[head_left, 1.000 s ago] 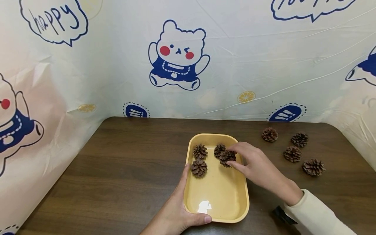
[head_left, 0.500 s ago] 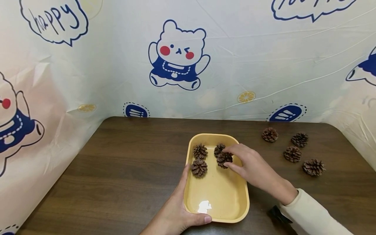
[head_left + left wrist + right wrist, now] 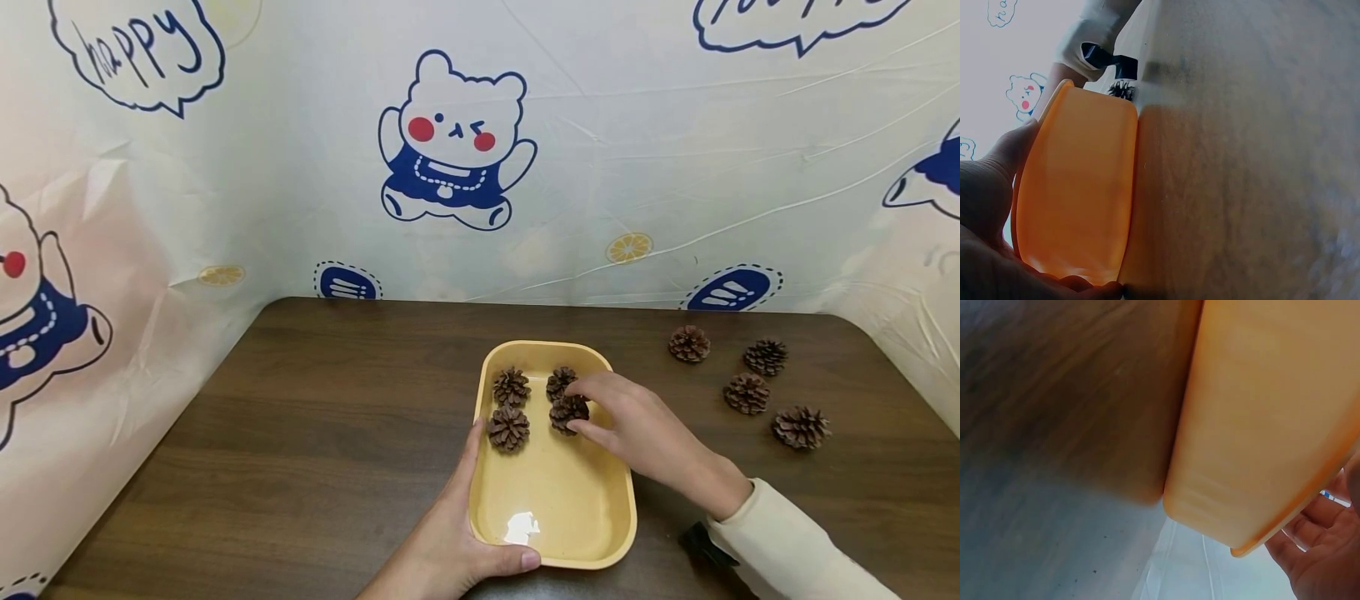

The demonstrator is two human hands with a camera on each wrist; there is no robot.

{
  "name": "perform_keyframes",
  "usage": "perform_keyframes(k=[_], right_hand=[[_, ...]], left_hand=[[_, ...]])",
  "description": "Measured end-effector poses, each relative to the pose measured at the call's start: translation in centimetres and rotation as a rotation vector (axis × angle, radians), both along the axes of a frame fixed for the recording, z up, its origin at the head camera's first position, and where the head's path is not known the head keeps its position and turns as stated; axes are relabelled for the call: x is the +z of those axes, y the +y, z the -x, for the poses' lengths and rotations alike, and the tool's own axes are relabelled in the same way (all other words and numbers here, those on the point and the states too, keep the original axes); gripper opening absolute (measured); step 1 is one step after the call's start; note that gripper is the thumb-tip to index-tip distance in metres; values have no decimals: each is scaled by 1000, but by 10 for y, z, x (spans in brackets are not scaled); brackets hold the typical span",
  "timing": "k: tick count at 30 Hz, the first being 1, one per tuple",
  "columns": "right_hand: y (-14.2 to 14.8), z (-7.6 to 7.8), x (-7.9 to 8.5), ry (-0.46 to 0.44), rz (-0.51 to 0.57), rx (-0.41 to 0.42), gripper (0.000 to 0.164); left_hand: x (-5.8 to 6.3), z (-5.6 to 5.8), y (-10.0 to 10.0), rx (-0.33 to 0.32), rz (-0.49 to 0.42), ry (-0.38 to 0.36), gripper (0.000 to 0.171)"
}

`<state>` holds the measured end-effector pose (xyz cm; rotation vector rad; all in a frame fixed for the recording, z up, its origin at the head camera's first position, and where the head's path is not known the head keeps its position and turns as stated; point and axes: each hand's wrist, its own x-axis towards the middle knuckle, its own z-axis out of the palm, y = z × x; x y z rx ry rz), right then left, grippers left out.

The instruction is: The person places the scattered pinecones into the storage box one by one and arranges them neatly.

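Note:
A yellow rectangular tray (image 3: 551, 517) stands on the table. My left hand (image 3: 453, 533) grips its near left corner, thumb over the near rim and fingers along the left wall. Over the tray's right rim reaches my right hand (image 3: 645, 425), pinching a brown pine cone (image 3: 567, 415) between thumb and fingers. Just behind that lies another pine cone (image 3: 560, 382), partly covered by a finger. Along the left inside wall are two more, a back pine cone (image 3: 511, 387) and a front pine cone (image 3: 508, 429). In the right wrist view the tray's outer wall (image 3: 1260, 419) hides the held cone.
Several loose pine cones, among them a far one (image 3: 688, 343) and a near one (image 3: 801, 427), lie right of the tray on the dark wooden table (image 3: 300, 467). A printed cloth (image 3: 585, 167) hangs behind. A black strap (image 3: 708, 546) hangs at the right sleeve.
My right hand has shifted slightly left and toward me, bringing the pinched pine cone just in front of the back right one. The left hand and tray have stayed put.

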<state>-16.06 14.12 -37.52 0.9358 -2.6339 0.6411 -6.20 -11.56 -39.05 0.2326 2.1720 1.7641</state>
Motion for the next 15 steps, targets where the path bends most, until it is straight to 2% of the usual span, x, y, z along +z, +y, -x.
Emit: perform_keyframes(k=[8, 15], right_hand=[[-1, 0, 0, 22, -34, 6, 31], [-2, 1, -2, 17, -72, -11, 31]], left_hand=[[0, 0, 0, 6, 5, -11, 140], [0, 0, 0, 7, 25, 8, 140]])
